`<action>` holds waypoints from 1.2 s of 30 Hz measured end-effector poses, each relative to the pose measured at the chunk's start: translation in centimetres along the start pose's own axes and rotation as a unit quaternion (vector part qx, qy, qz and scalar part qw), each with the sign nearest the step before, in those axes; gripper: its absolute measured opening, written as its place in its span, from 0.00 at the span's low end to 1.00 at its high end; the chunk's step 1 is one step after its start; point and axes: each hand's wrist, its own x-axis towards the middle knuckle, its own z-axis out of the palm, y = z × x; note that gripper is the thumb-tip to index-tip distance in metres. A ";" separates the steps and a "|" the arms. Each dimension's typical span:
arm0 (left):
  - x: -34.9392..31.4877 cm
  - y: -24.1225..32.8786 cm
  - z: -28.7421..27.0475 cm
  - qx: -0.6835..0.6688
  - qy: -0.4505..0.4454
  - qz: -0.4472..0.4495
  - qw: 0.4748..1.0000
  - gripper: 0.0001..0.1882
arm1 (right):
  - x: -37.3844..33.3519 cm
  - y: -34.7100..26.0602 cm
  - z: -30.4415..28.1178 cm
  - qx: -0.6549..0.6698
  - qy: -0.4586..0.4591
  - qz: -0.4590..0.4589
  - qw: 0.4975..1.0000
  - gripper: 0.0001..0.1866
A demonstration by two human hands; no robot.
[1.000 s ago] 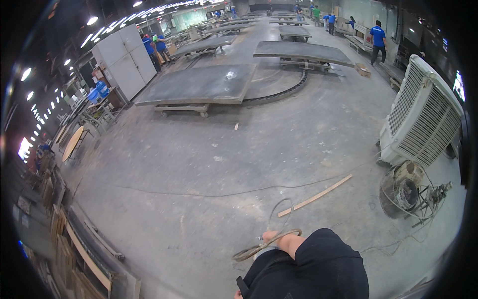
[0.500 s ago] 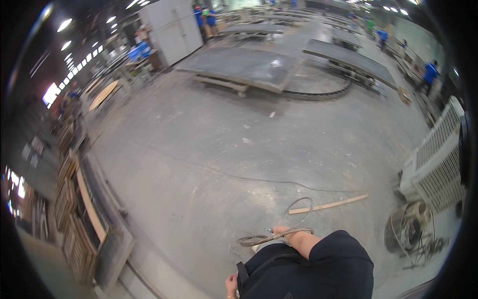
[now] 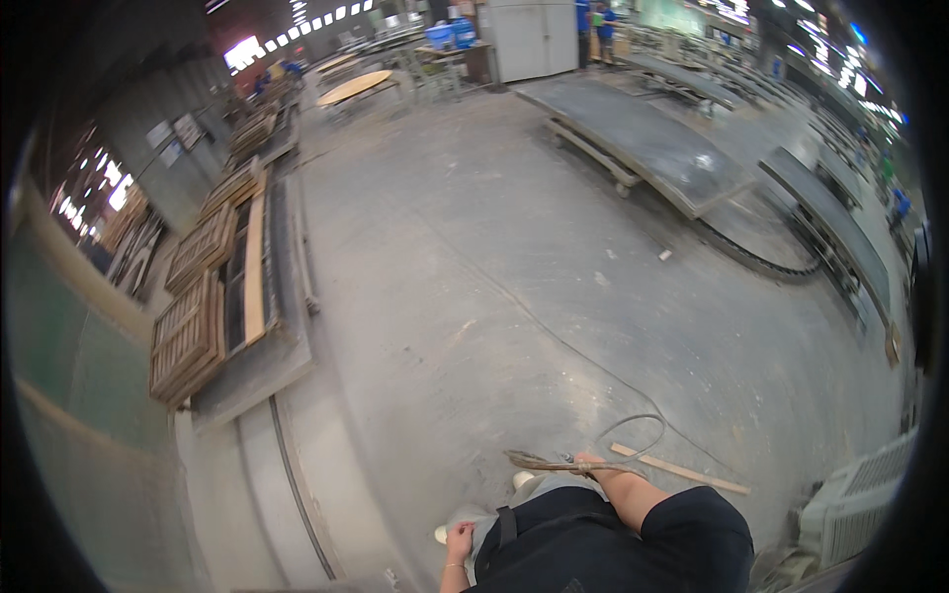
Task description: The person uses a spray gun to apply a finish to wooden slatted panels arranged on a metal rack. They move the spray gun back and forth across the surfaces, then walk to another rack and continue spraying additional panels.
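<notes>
Head view has swung left toward slatted brown wooden frames (image 3: 186, 341); right hand (image 3: 589, 461) grip closed round looped grey-brown cable (image 3: 535, 462), left hand (image 3: 460, 540) loosely curled, contents unclear.

A person's right hand (image 3: 590, 462) grips a brownish coil (image 3: 536, 461), apparently hose or cable, above a workshop floor (image 3: 445, 287); a wooden strip (image 3: 682, 469) lies right of the grip, the left hand (image 3: 460, 541) to its left, a grey slab (image 3: 633, 133) well beyond.
</notes>
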 end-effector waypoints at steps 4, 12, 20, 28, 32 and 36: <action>-1.4 -0.4 0.9 -0.014 0.039 -0.035 0.998 0.10 | 1.6 0.2 1.1 -0.014 -0.039 0.004 0.999 0.15; -3.1 -1.0 1.4 -0.085 0.126 -0.030 0.988 0.10 | 6.6 3.3 3.7 -0.079 -0.052 0.012 0.995 0.20; -2.0 -1.2 -0.2 -0.075 0.089 -0.035 0.993 0.10 | 5.5 -0.5 1.1 -0.147 -0.060 -0.030 0.987 0.21; -1.3 -0.1 -0.9 -0.039 0.070 -0.038 0.996 0.11 | 6.5 -1.5 2.8 -0.111 -0.033 -0.084 0.990 0.20; -1.3 0.5 -1.2 -0.046 0.065 -0.032 0.996 0.11 | 6.9 -1.2 2.7 -0.078 -0.047 -0.053 0.994 0.21; -1.3 0.7 -1.1 -0.034 0.074 -0.024 0.996 0.10 | 6.7 -1.0 2.2 -0.061 -0.048 -0.041 0.996 0.23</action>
